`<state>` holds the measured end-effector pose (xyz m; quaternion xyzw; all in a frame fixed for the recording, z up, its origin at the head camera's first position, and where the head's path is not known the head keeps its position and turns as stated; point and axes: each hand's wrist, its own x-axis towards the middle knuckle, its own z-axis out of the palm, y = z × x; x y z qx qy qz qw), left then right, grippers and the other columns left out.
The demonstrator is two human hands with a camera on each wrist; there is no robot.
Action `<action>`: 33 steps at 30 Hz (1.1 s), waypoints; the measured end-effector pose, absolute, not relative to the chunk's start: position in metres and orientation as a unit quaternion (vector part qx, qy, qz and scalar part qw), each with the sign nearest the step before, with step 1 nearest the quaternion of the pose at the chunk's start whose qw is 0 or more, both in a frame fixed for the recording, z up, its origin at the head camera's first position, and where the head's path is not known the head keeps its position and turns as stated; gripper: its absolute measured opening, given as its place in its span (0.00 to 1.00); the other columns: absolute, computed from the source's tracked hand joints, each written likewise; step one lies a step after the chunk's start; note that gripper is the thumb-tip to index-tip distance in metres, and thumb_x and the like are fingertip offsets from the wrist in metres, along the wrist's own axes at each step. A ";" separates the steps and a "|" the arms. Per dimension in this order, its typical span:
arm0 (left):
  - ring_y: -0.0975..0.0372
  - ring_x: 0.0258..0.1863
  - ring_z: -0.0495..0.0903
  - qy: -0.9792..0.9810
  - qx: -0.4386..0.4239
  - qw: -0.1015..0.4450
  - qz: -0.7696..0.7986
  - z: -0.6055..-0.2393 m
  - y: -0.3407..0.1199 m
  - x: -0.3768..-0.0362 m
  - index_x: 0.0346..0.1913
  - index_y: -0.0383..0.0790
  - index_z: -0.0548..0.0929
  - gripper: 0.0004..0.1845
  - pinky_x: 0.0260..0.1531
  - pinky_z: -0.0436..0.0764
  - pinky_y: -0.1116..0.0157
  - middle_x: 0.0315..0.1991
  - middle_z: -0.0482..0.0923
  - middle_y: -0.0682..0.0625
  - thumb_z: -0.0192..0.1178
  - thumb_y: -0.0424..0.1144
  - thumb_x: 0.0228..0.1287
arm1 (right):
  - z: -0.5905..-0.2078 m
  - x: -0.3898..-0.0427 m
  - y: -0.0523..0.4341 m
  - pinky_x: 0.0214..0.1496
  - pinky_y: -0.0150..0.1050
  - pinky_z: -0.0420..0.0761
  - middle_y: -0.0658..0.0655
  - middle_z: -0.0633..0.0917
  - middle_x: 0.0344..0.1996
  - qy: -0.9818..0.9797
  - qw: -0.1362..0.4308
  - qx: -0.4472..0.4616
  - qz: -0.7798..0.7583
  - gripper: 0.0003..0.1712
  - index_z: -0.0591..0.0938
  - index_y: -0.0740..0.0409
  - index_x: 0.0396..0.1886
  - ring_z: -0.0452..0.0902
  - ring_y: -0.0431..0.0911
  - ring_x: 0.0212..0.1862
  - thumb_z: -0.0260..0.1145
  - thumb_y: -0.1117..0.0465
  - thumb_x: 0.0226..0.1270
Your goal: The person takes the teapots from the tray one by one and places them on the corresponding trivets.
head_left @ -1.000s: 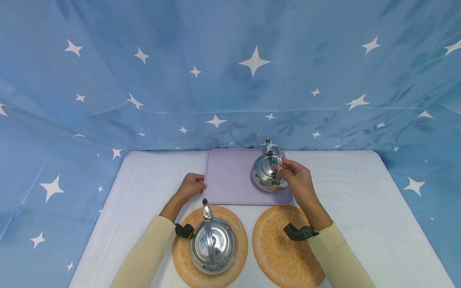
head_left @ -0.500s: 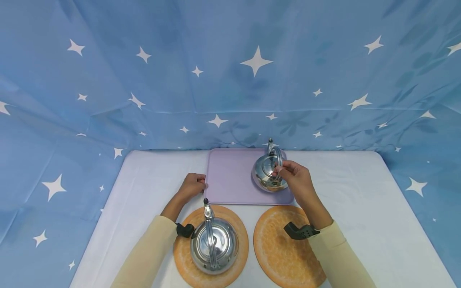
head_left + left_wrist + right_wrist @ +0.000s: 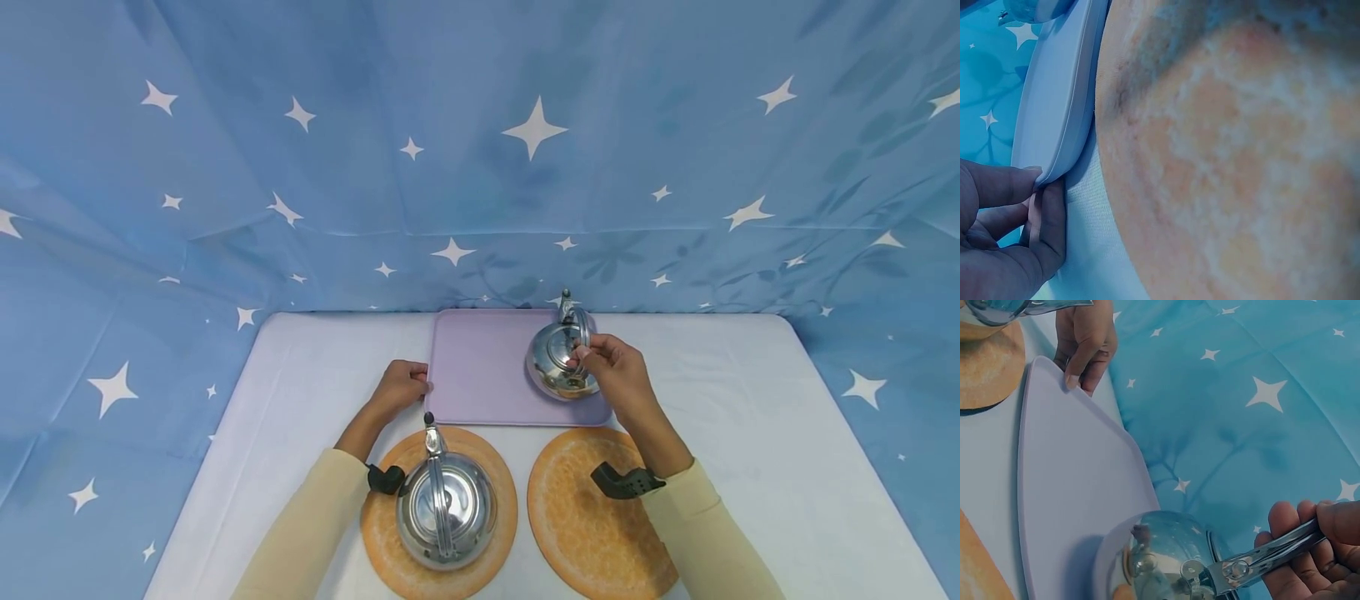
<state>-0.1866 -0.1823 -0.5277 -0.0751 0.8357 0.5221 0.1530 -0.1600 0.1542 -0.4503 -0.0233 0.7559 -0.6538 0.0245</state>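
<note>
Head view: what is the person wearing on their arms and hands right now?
Both arms wear long, pale cream-yellow sleeves, left and right, ending at the wrists. A black band-mounted camera unit sits on the left wrist and the right wrist. The left hand and right hand are bare: no gloves, no rings visible.

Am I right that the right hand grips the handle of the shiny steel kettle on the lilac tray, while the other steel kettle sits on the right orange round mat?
Not quite. The right hand does grip the shiny steel kettle on the lilac tray, but the other steel kettle sits on the left orange round mat, as the head view shows.
</note>
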 end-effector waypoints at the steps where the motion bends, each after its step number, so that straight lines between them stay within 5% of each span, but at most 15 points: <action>1: 0.57 0.34 0.76 0.836 -0.075 0.153 0.522 -0.527 -0.182 -0.186 0.60 0.20 0.74 0.23 0.34 0.79 0.65 0.32 0.76 0.43 0.59 0.24 0.61 | -0.450 -0.160 0.155 0.47 0.38 0.79 0.62 0.83 0.35 0.756 0.025 -0.027 -0.653 0.15 0.75 0.76 0.50 0.82 0.46 0.39 0.56 0.66 0.74; 33: 0.58 0.33 0.76 0.835 -0.072 0.152 0.524 -0.529 -0.183 -0.187 0.59 0.21 0.75 0.22 0.31 0.78 0.66 0.33 0.77 0.42 0.59 0.23 0.61 | -0.429 -0.138 0.168 0.41 0.40 0.81 0.67 0.82 0.36 0.776 0.037 -0.065 -0.627 0.14 0.76 0.75 0.46 0.83 0.49 0.38 0.57 0.64 0.74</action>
